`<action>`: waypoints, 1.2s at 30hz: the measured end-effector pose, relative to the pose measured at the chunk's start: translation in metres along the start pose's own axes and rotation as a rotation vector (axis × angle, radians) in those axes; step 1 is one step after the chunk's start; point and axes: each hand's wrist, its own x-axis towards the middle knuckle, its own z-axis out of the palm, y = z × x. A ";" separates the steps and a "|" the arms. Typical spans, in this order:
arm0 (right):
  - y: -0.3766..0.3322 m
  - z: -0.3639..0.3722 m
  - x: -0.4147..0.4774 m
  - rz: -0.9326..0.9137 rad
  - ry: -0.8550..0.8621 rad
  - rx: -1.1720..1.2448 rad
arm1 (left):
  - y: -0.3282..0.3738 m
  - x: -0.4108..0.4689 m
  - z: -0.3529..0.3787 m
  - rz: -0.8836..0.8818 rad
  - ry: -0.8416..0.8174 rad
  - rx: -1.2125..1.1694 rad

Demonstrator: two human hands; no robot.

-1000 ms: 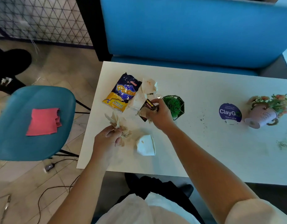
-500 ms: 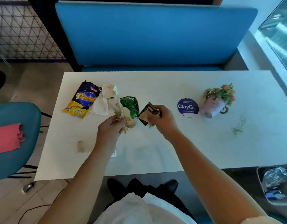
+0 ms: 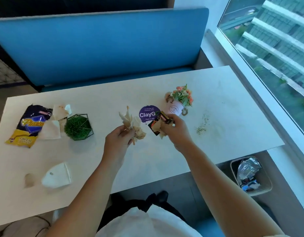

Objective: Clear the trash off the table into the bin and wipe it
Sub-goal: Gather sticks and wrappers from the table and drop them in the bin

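1. Presently gripping crumpled napkins (image 3: 130, 124) in left hand (image 3: 119, 139), above table (image 3: 164, 159).
2. Pinching dark wrapper (image 3: 160, 121) plus paper scrap (image 3: 157, 128) in right hand (image 3: 175, 130), alongside.
3. Recommending clamping both bundles firmly, swinging right, releasing only over bin (image 3: 233, 170), standing on floor beside the near right corner.

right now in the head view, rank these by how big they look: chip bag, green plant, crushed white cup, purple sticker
1. chip bag, clearly the largest
2. green plant and crushed white cup: they look about alike, and the cup lies nearer the camera, so I won't rank them
3. purple sticker, the smallest
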 end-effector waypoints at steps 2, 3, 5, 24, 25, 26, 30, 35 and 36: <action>0.005 -0.014 0.000 0.012 0.051 0.033 | 0.000 0.002 0.011 0.001 -0.026 0.014; 0.007 -0.019 0.000 0.021 0.072 0.046 | 0.000 0.004 0.016 -0.001 -0.044 0.023; 0.010 -0.028 -0.003 0.037 0.109 0.068 | 0.000 0.009 0.026 -0.007 -0.089 0.053; 0.080 -0.174 -0.066 0.130 0.589 0.203 | -0.054 0.001 0.191 -0.065 -0.569 0.463; 0.086 -0.188 -0.071 0.137 0.608 0.207 | -0.060 -0.004 0.206 -0.063 -0.593 0.487; 0.094 -0.203 -0.075 0.145 0.625 0.208 | -0.067 -0.009 0.221 -0.054 -0.615 0.521; 0.134 -0.269 -0.088 0.204 0.692 0.242 | -0.103 -0.032 0.289 -0.046 -0.677 0.619; 0.201 -0.350 -0.093 0.353 0.769 0.200 | -0.168 -0.062 0.380 -0.085 -0.752 0.766; 0.217 -0.363 -0.094 0.386 0.786 0.200 | -0.185 -0.066 0.397 -0.087 -0.762 0.806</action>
